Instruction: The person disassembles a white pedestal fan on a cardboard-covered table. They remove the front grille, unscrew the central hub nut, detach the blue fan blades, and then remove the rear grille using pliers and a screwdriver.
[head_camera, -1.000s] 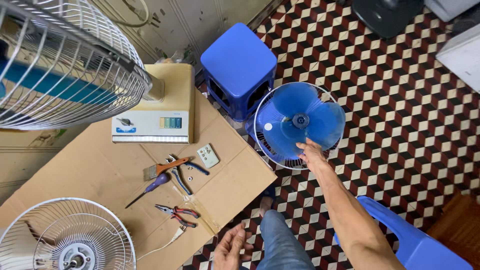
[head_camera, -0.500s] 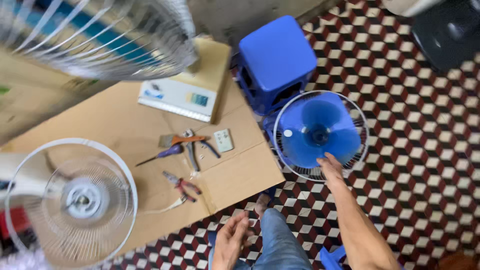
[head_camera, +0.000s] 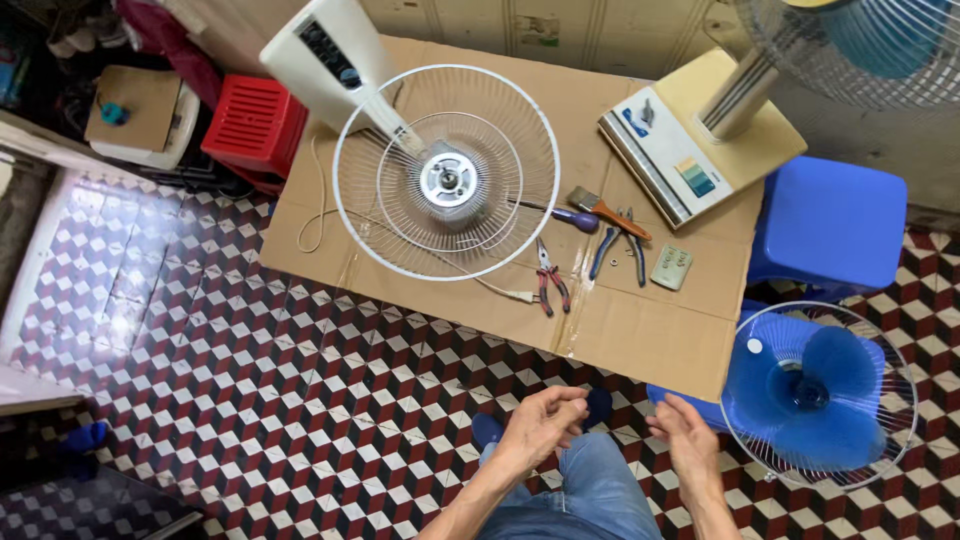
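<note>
Both hands empty, over lap near jeans knee (head_camera: 590, 490). Left hand (head_camera: 540, 422) loosely curled, fingers bent, gripping nothing. Right hand (head_camera: 686, 440) open, fingers relaxed, just beside blue fan blade (head_camera: 810, 390), not touching. Blade lying in white wire guard (head_camera: 905, 360) on tiled floor (head_camera: 300, 400), next to blue stool (head_camera: 830, 225). Cardboard sheet (head_camera: 650, 340) ahead w/ fan rear guard + motor (head_camera: 447, 178), red pliers (head_camera: 551, 280), blue pliers (head_camera: 608, 245), brush (head_camera: 605, 208), remote (head_camera: 672, 267).
</note>
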